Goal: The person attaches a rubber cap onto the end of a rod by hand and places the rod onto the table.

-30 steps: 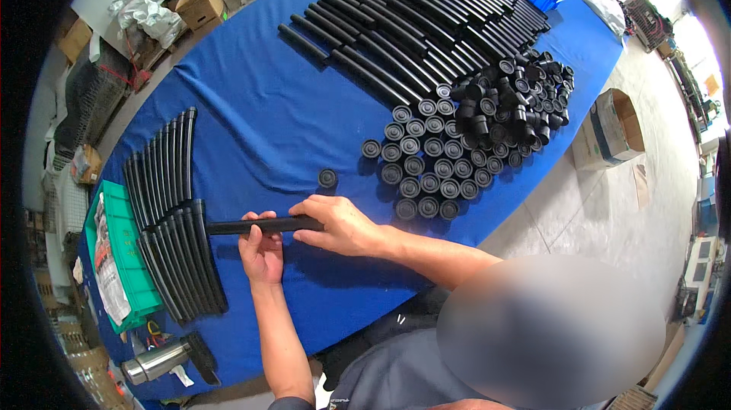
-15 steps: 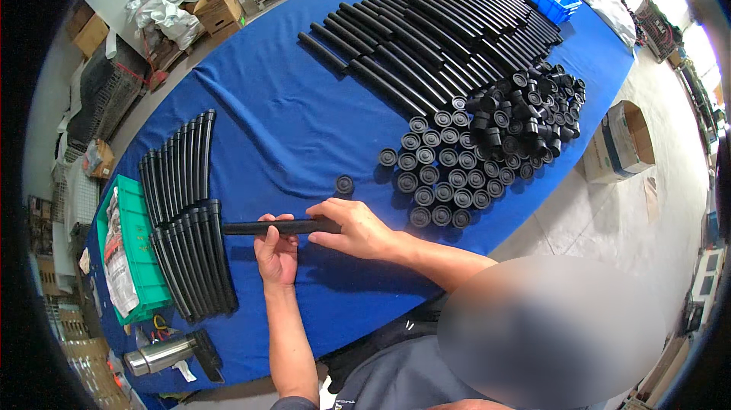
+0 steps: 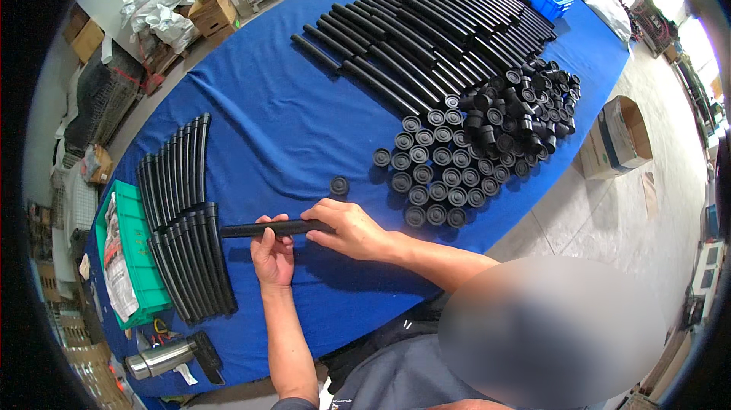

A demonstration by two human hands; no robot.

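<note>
- Head view, change: compared with a second ago, I log the black tube [image 3: 241, 231] in much the same grip; the whole scene sits slightly displaced, so I read the camera as having shifted.
- Head view, also unchanged: the lone cap [image 3: 339, 185] stays apart on the cloth, just beyond the right hand [image 3: 350, 229].
- Left hand [image 3: 272, 259]: palm turned up, pinching the tube between thumb and curled fingers near its middle.
- Right hand: pinching the tube's right end from above, thumb on the near side, fingers on the far side. I cannot tell whether a cap sits under that palm.
- Tube location: roughly level in front of the person, its left end just beside the stacked rods [image 3: 190, 265]; I cannot tell if they touch.
- Materials: the tube looks like matte dark plastic, straight and round. The rods lie side by side in two rows, with thicker collars at their upper ends.
- Caps: the set-out caps [image 3: 442, 156] are round black pieces with ringed faces; beside them is a jumbled heap [image 3: 525, 109].
- Far side: loose tubes [image 3: 411, 33] in overlapping rows, glossy where light strikes.
- Surface: blue cloth [image 3: 251, 121], softly creased. Left edge: ribbed green plastic crate [image 3: 148, 265] and a shiny metal flask [image 3: 161, 359].
</note>
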